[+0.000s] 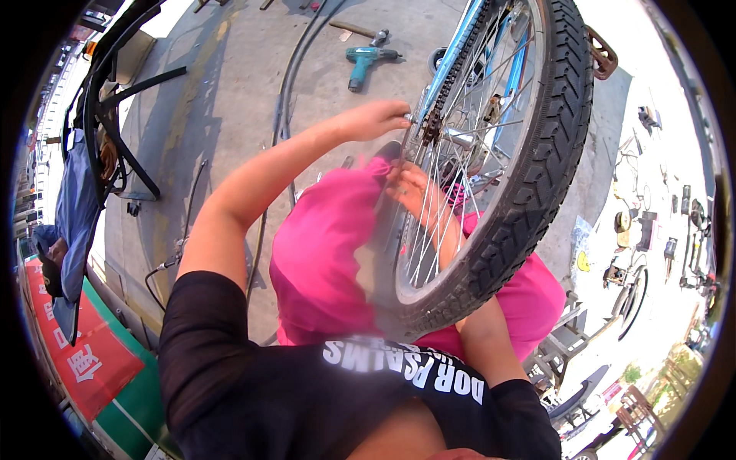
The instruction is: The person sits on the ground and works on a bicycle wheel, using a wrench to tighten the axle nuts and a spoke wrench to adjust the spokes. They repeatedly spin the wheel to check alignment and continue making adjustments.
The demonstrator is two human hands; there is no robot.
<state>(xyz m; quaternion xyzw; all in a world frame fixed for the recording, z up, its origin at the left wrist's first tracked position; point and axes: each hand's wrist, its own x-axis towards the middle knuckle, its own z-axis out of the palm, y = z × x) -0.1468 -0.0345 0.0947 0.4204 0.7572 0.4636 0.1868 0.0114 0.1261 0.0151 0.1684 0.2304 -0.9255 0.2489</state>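
Note:
A bicycle wheel (563, 115) with a black knobby tyre stands in front of me, tilted, with its spokes and chain (462, 57) showing. The blue frame (458, 47) runs up and away from the hub. At the hub's left side, my left hand (382, 120) has its fingers closed at the axle end; what they pinch is too small to make out. My right arm reaches round behind the wheel. Seen partly through the spokes, my right hand (418, 186) has its fingers apart, below the hub near a thin metal strip. A blurred greyish patch lies over my pink trousers (322, 253).
A teal power drill (363, 65) and a hammer (376, 37) lie on the concrete ahead. Black cable (287, 84) runs along the ground on the left. A folding chair (115, 100) with blue cloth stands far left. Small parts and a bicycle (632, 299) are at right.

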